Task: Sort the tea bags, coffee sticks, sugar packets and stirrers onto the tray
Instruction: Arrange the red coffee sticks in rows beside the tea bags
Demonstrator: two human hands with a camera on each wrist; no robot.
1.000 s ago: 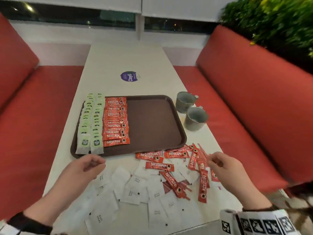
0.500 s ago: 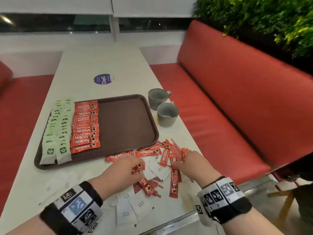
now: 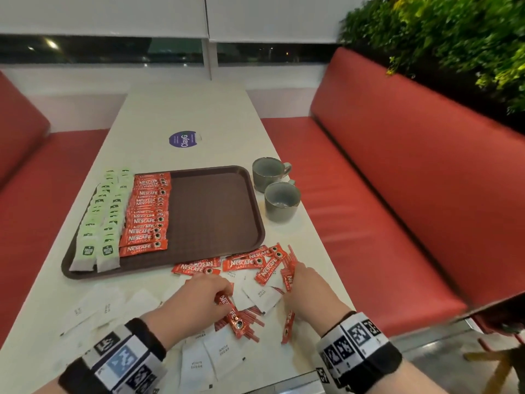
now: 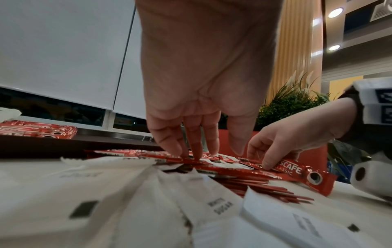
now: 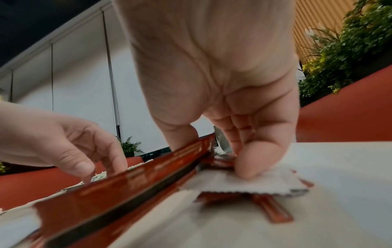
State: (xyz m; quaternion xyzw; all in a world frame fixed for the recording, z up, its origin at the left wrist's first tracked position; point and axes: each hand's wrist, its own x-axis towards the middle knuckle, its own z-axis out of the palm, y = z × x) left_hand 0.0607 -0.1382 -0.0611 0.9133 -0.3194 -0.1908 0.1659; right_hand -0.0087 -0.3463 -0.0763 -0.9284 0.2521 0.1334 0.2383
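A brown tray (image 3: 213, 217) carries rows of green tea bags (image 3: 96, 223) and a column of red coffee sticks (image 3: 147, 214). In front of it lie loose coffee sticks (image 3: 250, 263), white sugar packets (image 3: 221, 354) and thin red stirrers (image 3: 252, 322). My left hand (image 3: 204, 294) is down on this pile, its fairly straight fingertips (image 4: 191, 156) pressing on red sticks, the thumb lifted. To its right, my right hand (image 3: 306, 285) pinches one coffee stick (image 4: 292, 169), which tilts up off the table (image 5: 127, 184). The thumb (image 5: 248, 166) rests on a sugar packet (image 5: 244, 182).
Two grey cups (image 3: 270, 172) (image 3: 281, 200) stand just right of the tray near the table's right edge. A purple sticker (image 3: 183, 139) marks the far table. Red benches run along both sides. More sugar packets (image 3: 93, 308) lie at the near left.
A second ago both hands hovered apart above the pile. They have since come down together onto the loose coffee sticks, and the right hand has taken hold of one.
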